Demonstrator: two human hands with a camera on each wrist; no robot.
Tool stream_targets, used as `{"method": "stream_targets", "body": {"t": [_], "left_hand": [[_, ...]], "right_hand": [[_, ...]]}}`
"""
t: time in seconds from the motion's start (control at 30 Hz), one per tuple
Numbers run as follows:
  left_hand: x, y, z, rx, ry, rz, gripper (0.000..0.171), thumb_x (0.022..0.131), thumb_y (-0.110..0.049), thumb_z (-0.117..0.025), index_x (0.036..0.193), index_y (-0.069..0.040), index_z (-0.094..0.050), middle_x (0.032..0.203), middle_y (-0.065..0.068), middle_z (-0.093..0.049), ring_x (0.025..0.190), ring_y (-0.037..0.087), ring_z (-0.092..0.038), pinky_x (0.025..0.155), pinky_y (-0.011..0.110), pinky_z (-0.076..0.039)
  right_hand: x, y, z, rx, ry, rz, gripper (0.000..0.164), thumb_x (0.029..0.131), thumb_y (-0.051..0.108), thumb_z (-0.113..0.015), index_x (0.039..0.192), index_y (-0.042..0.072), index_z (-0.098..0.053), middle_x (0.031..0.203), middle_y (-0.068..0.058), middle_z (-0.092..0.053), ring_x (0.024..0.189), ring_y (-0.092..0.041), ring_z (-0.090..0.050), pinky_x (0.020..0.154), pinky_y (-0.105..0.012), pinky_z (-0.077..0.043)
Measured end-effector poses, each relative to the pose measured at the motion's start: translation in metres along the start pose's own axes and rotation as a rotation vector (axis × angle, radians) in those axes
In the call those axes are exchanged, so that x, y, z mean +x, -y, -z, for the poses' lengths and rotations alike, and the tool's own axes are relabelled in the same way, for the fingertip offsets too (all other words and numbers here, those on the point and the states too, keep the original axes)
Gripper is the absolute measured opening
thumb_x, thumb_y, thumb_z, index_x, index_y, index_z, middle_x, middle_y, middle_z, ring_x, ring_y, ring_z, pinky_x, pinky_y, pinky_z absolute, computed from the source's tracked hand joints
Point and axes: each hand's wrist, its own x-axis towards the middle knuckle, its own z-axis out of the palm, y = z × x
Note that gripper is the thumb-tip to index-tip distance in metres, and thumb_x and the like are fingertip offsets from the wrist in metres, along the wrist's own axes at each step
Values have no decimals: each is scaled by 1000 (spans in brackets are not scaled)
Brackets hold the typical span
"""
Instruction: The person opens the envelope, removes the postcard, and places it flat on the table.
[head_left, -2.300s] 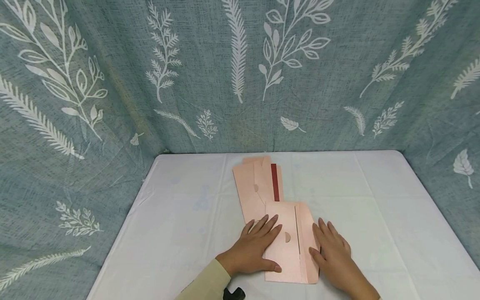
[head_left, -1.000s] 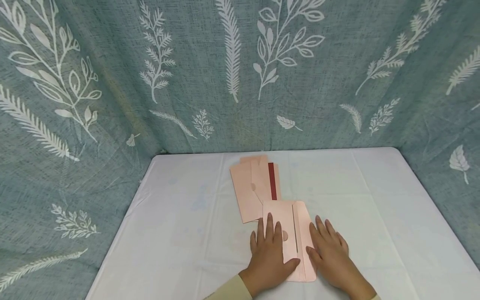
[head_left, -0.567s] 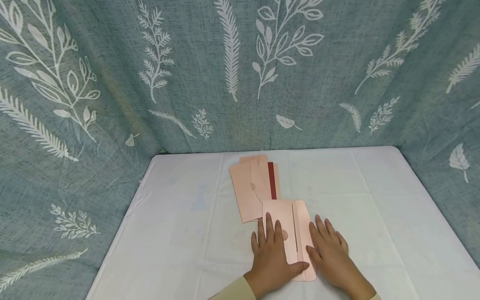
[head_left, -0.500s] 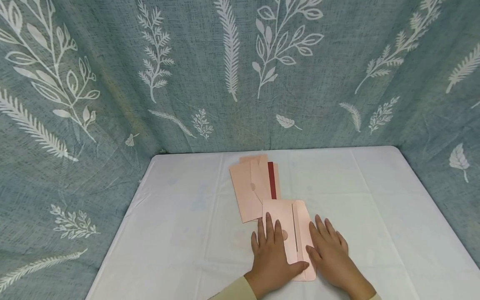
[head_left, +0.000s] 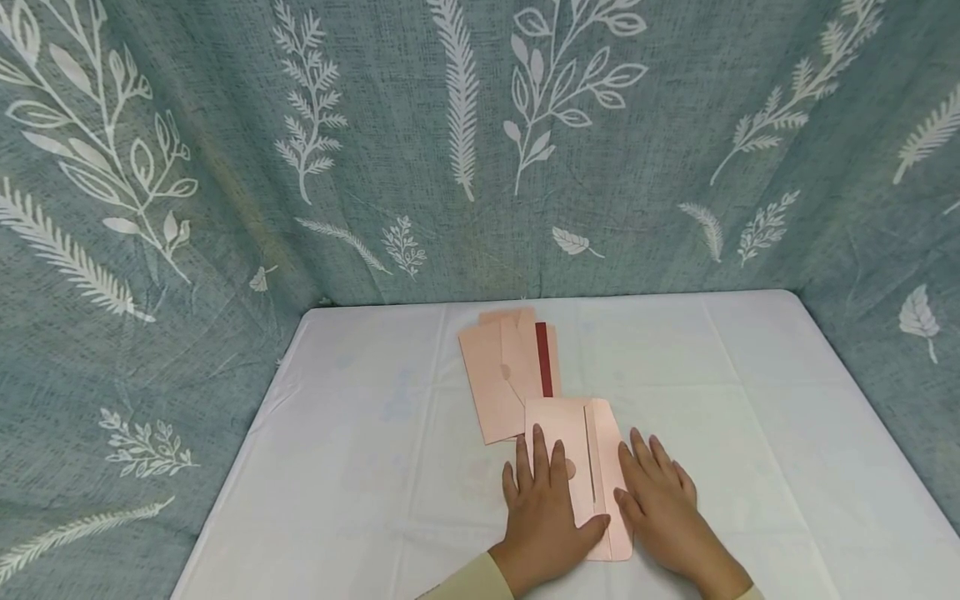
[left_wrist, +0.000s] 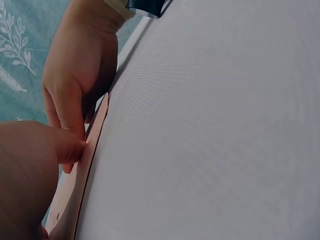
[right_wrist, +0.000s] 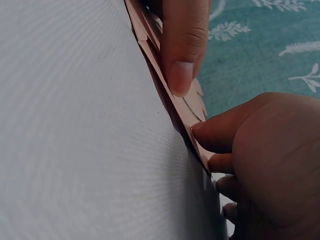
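A pink paper envelope [head_left: 558, 425] lies on the white tabletop with its flap [head_left: 611, 467] spread to the right. It has a small half-round mark [head_left: 570, 469] and a long dark slit line. My left hand [head_left: 542, 521] rests flat on its lower part with fingers straight, the thumb stretched toward the flap and covering part of the line. My right hand [head_left: 663, 508] lies along the flap's outer edge, fingers extended and thumb on the flap. In the right wrist view the right thumb [right_wrist: 212, 131] touches the flap close to the left thumb [right_wrist: 182, 77].
Behind the envelope lie more pink envelopes [head_left: 487, 375], overlapping, one with a dark red strip [head_left: 543, 358]. The near envelope's top edge meets this pile. A leaf-patterned green curtain [head_left: 405, 150] stands behind and beside the white-covered table [head_left: 345, 467].
My left hand has moved right and turned, from the envelope's left side to lie across its lower middle. The right hand stays at the flap. Lately the left thumb shifts slightly.
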Motion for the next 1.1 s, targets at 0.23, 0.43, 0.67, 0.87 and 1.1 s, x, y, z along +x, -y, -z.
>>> {"method": "stream_targets", "body": {"t": [0.23,0.43,0.67,0.87,1.1], "left_hand": [[0,1,-1,8,-7,-24,104,97,-58,-72,166,8,-30,175,35,1,158,58,-1,113,83,-18],[1,0,-1,4,-7,-27,100,96,-51,-71,166,9,-30,174,35,2,157,60,1,112,85,-17],[3,-2,-4,-37,-25,-6,98,93,-44,-73,165,7,-33,175,33,-1,157,60,3,113,85,-14],[3,-2,-4,-100,-49,4,93,90,-38,-70,164,6,-35,176,31,-3,158,59,2,113,85,-12],[2,-1,-1,-239,-55,23,88,89,-31,-66,164,4,-35,178,26,-2,159,56,4,114,83,-4]], "right_hand": [[0,2,2,-1,2,-4,64,108,18,-68,160,-9,-44,172,-32,-24,157,-59,-11,112,-83,-9],[0,0,3,4,7,-7,63,109,17,-66,161,-8,-42,173,-31,-22,158,-57,-9,114,-82,-8],[1,-2,2,15,10,-13,64,109,18,-66,162,-7,-42,173,-31,-21,159,-56,-8,114,-81,-7],[2,-1,2,22,15,-23,63,109,18,-65,163,-7,-42,174,-30,-20,160,-55,-7,115,-80,-6],[1,-1,2,13,9,-16,64,109,19,-66,162,-7,-42,173,-30,-21,159,-56,-9,114,-81,-7]]}}
